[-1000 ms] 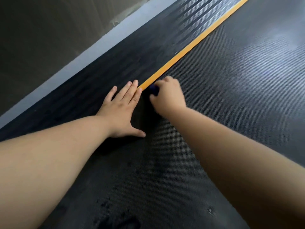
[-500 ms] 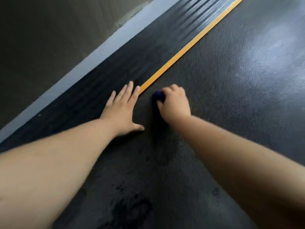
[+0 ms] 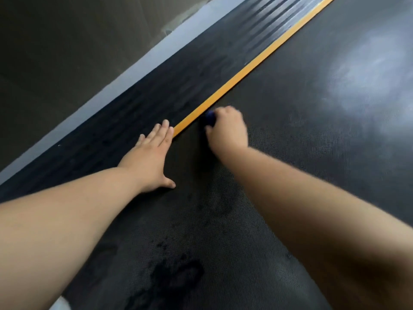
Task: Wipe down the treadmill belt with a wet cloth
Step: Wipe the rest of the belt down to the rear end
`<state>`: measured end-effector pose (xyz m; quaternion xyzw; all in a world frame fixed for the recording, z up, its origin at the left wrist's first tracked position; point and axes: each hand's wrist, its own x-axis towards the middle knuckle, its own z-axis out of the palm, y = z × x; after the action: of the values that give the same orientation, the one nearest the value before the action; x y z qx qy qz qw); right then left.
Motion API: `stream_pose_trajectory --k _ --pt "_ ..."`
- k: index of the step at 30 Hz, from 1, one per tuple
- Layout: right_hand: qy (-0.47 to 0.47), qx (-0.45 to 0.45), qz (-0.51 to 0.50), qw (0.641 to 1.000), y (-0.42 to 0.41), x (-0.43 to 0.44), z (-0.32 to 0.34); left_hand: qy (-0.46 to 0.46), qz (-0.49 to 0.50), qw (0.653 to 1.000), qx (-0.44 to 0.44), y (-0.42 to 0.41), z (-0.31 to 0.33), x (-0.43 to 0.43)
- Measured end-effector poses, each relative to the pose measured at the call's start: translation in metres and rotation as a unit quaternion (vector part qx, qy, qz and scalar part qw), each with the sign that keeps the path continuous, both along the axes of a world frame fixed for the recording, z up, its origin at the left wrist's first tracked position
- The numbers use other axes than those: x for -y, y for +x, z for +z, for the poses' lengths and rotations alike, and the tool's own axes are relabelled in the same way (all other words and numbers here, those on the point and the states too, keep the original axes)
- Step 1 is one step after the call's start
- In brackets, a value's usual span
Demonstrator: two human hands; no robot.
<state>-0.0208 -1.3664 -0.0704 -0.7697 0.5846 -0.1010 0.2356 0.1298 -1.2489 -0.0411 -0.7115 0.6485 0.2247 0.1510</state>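
Observation:
The black textured treadmill belt (image 3: 312, 135) fills the right and lower part of the view. My right hand (image 3: 226, 130) grips a small dark blue cloth (image 3: 210, 118) and presses it on the belt right beside the orange stripe (image 3: 252, 68). Only a bit of the cloth shows past my fingers. My left hand (image 3: 149, 157) lies flat with straight fingers, palm down, its fingertips at the near end of the orange stripe and on the ribbed side rail (image 3: 156, 101).
Dark wet patches (image 3: 174, 278) mark the belt near the bottom of the view. A pale grey outer edge (image 3: 125, 72) borders the side rail, with dark floor (image 3: 55, 52) beyond it on the left. A bright reflection (image 3: 366, 72) lies on the belt at right.
My right hand with the cloth has slid forward along the belt next to the orange stripe. My left hand has stayed flat in about the same place.

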Motion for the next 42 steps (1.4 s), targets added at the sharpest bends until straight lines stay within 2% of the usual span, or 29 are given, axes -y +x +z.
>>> stream_pose_trajectory --k 2,4,6,8,10,12,16,20,22,25,27,29,32,34,36,40,42 --pt "-0.006 0.026 0.100 0.995 0.014 -0.038 -0.005 0.007 -0.007 1.000 0.005 0.004 0.003 0.001" --pt "-0.018 0.027 0.115 0.993 0.013 -0.036 -0.008 0.010 -0.015 1.000 0.002 0.007 0.005 0.002" --pt "-0.023 0.014 0.025 0.999 0.003 -0.004 -0.011 0.010 -0.017 1.000 -0.004 0.007 0.004 0.001" --pt "-0.003 0.009 -0.132 0.991 -0.016 0.032 -0.008 0.004 -0.009 1.000 -0.005 0.006 0.002 -0.001" --pt "0.007 -0.005 -0.195 0.981 -0.023 0.047 -0.008 -0.007 -0.008 1.000 0.002 0.006 -0.002 -0.001" --pt "0.000 -0.021 -0.156 0.988 -0.011 0.035 -0.008 -0.006 -0.011 1.000 0.009 0.006 -0.003 -0.001" --pt "0.007 0.040 -0.027 0.999 0.024 -0.019 -0.006 0.002 -0.012 1.000 0.016 0.006 -0.002 0.000" --pt "-0.005 0.031 0.074 0.997 0.024 -0.050 -0.006 0.002 -0.014 1.000 0.026 0.005 -0.002 0.001" --pt "-0.021 -0.005 0.029 0.999 0.015 -0.030 -0.005 0.005 -0.021 0.999 0.038 0.005 -0.001 0.001" --pt "-0.012 -0.059 -0.110 0.992 -0.009 0.014 0.001 0.008 -0.033 0.999 0.041 0.004 0.000 0.002" --pt "0.010 -0.079 -0.121 0.989 -0.014 0.021 0.006 0.009 -0.044 0.998 0.044 0.005 0.001 0.001" --pt "0.022 -0.085 -0.049 0.995 -0.001 0.001 0.012 0.008 -0.057 0.998 0.039 0.009 0.003 0.003" --pt "0.040 -0.027 0.093 0.995 0.025 -0.064 0.008 0.014 -0.081 0.996 0.027 0.018 0.008 0.005" --pt "0.025 0.002 0.138 0.990 0.027 -0.091 0.004 0.004 -0.091 0.995 0.032 0.021 0.010 0.006" --pt "-0.001 -0.011 0.099 0.995 0.017 -0.078 0.001 -0.006 -0.095 0.995 0.041 0.019 0.011 0.005" --pt "-0.032 -0.057 -0.074 0.995 -0.010 -0.029 -0.001 -0.009 -0.085 0.994 0.064 0.014 0.006 0.000" --pt "-0.051 -0.060 -0.093 0.993 -0.012 -0.037 -0.005 -0.022 -0.105 0.993 0.058 0.013 0.001 -0.002"
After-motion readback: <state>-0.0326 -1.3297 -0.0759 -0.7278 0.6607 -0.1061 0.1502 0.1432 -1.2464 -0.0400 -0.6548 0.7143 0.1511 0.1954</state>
